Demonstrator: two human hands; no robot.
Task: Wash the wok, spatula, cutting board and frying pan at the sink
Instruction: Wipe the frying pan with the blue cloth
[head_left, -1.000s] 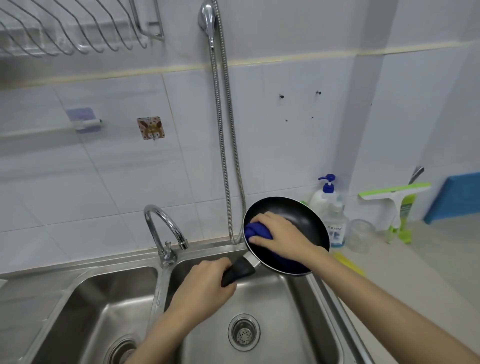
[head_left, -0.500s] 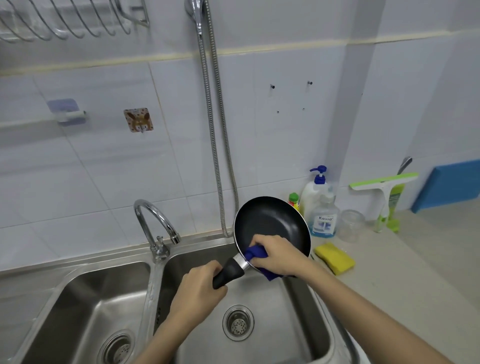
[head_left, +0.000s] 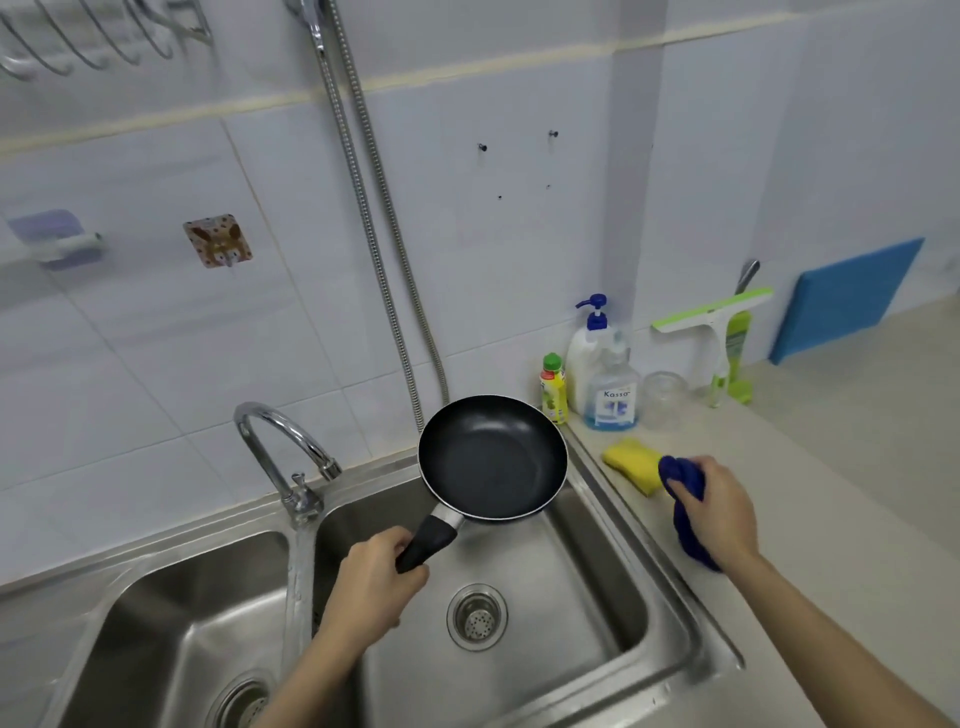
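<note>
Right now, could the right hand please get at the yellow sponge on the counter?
Probably yes: the yellow sponge lies uncovered on the counter just beyond the right hand, with nothing between them. However, that hand already grips a blue cloth, so it would have to drop it first.

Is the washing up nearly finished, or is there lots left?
Hard to say. The black frying pan looks wiped; its inside shows no food. The left hand holds it by the handle over the steel sink, and the right hand grips a blue cloth over the counter. No water runs from the tap. The wok, spatula and cutting board aren't clearly visible.
</note>
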